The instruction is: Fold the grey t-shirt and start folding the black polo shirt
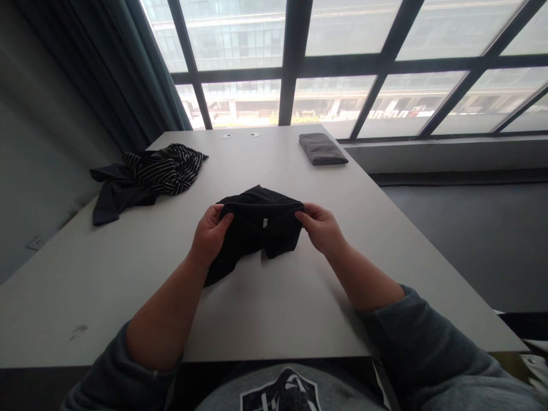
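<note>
A pair of black shorts hangs stretched between my two hands above the white table, with its waistband toward the top and a small white label at the middle. My left hand pinches the left end of the waistband between thumb and fingers. At the right end, my right hand grips the waistband the same way. The lower part of the shorts droops toward the tabletop; whether it touches is hard to tell.
On the white table, a black-and-white striped cloth and a dark garment lie crumpled at the back left. A folded grey cloth rests at the back right. Beyond stands a window; a dark curtain hangs at left.
</note>
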Demonstrator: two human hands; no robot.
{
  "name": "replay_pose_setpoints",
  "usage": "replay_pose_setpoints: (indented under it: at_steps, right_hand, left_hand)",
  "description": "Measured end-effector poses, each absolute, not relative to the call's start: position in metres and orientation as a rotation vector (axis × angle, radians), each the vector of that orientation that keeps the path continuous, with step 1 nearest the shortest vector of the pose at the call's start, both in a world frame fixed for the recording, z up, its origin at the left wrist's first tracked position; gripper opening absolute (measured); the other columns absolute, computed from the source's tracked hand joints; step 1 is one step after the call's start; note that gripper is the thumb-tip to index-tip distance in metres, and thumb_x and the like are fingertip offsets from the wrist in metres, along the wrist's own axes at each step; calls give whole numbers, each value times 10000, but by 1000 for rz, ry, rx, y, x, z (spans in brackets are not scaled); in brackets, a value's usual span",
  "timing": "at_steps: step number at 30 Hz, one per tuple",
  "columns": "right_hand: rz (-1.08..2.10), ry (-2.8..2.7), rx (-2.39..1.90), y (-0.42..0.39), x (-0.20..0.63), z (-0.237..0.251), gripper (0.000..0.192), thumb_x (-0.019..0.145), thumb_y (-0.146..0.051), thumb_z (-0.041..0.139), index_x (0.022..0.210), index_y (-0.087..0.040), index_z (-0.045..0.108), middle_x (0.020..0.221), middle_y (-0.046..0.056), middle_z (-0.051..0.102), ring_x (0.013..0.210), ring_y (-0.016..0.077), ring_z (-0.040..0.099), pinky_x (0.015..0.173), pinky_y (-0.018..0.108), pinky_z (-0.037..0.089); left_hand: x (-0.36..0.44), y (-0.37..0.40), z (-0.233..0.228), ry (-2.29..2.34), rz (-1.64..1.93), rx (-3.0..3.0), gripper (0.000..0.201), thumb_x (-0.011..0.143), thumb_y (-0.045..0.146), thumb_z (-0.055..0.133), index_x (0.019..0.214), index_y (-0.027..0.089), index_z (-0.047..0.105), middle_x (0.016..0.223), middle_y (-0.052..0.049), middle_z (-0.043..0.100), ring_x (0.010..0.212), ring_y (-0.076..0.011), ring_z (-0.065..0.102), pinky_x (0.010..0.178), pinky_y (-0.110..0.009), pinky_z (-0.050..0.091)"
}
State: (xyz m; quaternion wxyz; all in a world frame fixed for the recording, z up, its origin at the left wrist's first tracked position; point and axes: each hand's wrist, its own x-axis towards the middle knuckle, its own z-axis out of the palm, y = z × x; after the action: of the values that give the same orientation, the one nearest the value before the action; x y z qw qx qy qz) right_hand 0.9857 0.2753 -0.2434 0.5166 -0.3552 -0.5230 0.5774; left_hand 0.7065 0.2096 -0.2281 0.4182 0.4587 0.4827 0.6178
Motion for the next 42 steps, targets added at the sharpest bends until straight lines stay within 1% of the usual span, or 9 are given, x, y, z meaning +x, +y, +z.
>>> replay_pose_setpoints:
  at_steps: [9, 14, 16, 19, 24, 29, 35, 40, 42]
  right_hand:
    - [1279, -1371, -876, 268, 986, -236, 312, 871, -538, 774, 938, -259, 650, 830, -17, 660, 767, 176, 607, 713, 321, 532]
    - [1218, -1611, -887, 258, 982, -229, 262, 886, -461, 761, 992, -253, 642, 824, -18, 629, 730, 162, 561, 666, 300, 479]
    - [1158, -1725, -896, 251, 979, -226, 227, 901, -439, 747, 1006, -259, 658, 844, -7, 644, 731, 168, 564, 672, 311, 482]
    - [1070, -1867, -896, 241, 979, -221, 176, 940, -420, 708, 1032, -272, 691, 828, 3, 663, 709, 177, 569, 659, 326, 482]
    - [1038, -1987, -823, 238, 982, -213, 182, 964, -438, 692, 1032, -274, 735, 931, 40, 747, 810, 219, 653, 746, 369, 528]
    - [1003, -1945, -866, 241, 983, -213, 192, 954, -444, 713, 917, -255, 716, 857, 30, 720, 742, 192, 608, 674, 337, 489]
    - [1070, -1663, -928, 254, 985, -227, 236, 907, -475, 762, 914, -249, 695, 765, -10, 649, 685, 165, 556, 628, 311, 460]
    - [1092, -1442, -994, 268, 989, -241, 289, 874, -524, 795, 911, -252, 705, 813, -6, 697, 743, 184, 612, 710, 335, 528]
    - [1098, -1370, -1007, 273, 991, -246, 295, 871, -530, 803, 912, -256, 701, 799, -15, 688, 735, 179, 612, 718, 333, 537]
  left_hand:
    - [704, 205, -227, 1170, 1384, 1269, 326, 912, 425, 767, 1136, 242, 617, 975, -12, 720, 857, -190, 697, 803, -325, 576]
    - [703, 194, -205, 1396, 1285, 1919, 381, 941, 357, 705, 1301, 256, 630, 1312, -81, 732, 1235, -282, 666, 1115, -467, 483]
    - [709, 191, -200, 1493, 1220, 2154, 349, 944, 379, 700, 1273, 264, 681, 1323, -80, 741, 1270, -307, 652, 1168, -500, 421]
    - [720, 189, -203, 1461, 1026, 2313, 324, 931, 383, 734, 1235, 273, 723, 1237, -78, 776, 1176, -309, 693, 1088, -472, 455]
    - [728, 190, -212, 1402, 886, 2398, 170, 1007, 352, 626, 1066, 266, 760, 986, -55, 773, 922, -252, 679, 919, -409, 452]
    - [725, 190, -205, 1413, 841, 2452, 256, 1051, 374, 552, 913, 250, 729, 868, -41, 708, 826, -226, 629, 881, -384, 413]
    - [720, 194, -211, 1658, 801, 2360, 353, 1049, 414, 533, 767, 232, 640, 764, -42, 658, 691, -215, 587, 695, -337, 384]
    - [713, 197, -216, 1666, 904, 2079, 313, 1006, 532, 586, 1027, 249, 720, 802, -23, 707, 650, -204, 606, 640, -313, 425]
    - [710, 198, -217, 1615, 931, 1960, 420, 913, 579, 706, 1181, 257, 709, 844, -7, 721, 628, -190, 598, 626, -303, 451]
